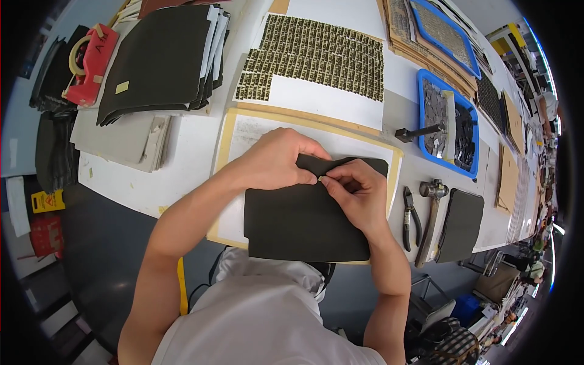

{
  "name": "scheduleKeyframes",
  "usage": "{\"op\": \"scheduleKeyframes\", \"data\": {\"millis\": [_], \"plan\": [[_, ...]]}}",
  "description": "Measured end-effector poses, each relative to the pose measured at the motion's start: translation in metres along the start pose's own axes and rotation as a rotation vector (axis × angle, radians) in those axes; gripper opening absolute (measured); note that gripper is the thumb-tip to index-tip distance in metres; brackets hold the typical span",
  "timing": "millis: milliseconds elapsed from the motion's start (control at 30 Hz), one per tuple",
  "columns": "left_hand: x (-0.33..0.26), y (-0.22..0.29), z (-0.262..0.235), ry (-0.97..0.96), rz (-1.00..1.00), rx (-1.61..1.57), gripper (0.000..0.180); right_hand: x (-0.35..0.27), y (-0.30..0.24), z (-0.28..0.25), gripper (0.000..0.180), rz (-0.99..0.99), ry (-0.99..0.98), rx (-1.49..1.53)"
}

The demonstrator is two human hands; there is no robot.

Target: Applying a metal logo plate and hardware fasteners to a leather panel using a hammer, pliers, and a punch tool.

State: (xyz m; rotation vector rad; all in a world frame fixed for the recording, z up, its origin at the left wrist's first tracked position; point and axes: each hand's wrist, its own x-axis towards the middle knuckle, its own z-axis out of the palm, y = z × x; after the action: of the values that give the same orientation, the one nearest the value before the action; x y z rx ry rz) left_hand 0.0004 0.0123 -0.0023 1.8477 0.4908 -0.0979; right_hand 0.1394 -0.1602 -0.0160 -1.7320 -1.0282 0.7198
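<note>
A black sheet [298,222] of leather-like material lies on a white board [234,146] edged with tan tape, its far edge bent up. My left hand [274,159] pinches that raised edge between thumb and fingers. Close against it, my right hand [360,191] has thumb and forefinger pressed together on a tiny pale piece [321,179] at the edge of the sheet. What the piece is cannot be made out, and the curled fingers hide part of the sheet. The two thumbs nearly meet.
Pliers [407,225] and a hammer [432,207] lie right of the board, beside small black sheets [462,224]. Beyond them are a dark metal tool [420,132] and a blue tray [420,91] of dark pieces. Rows of small pieces [322,52] lie ahead; black sheets [161,55] and a red tape dispenser [97,64], left.
</note>
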Motion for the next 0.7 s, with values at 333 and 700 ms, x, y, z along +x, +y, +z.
{"op": "scheduleKeyframes", "data": {"millis": [333,700], "plan": [[0.004,-0.005,0.003,0.012,0.116,-0.055,0.041,0.003,0.005,-0.004,0.008,-0.046,0.004,0.03],[0.002,0.005,0.009,-0.015,0.105,-0.057,0.04,-0.002,0.004,-0.006,0.007,-0.052,0.04,0.013]]}}
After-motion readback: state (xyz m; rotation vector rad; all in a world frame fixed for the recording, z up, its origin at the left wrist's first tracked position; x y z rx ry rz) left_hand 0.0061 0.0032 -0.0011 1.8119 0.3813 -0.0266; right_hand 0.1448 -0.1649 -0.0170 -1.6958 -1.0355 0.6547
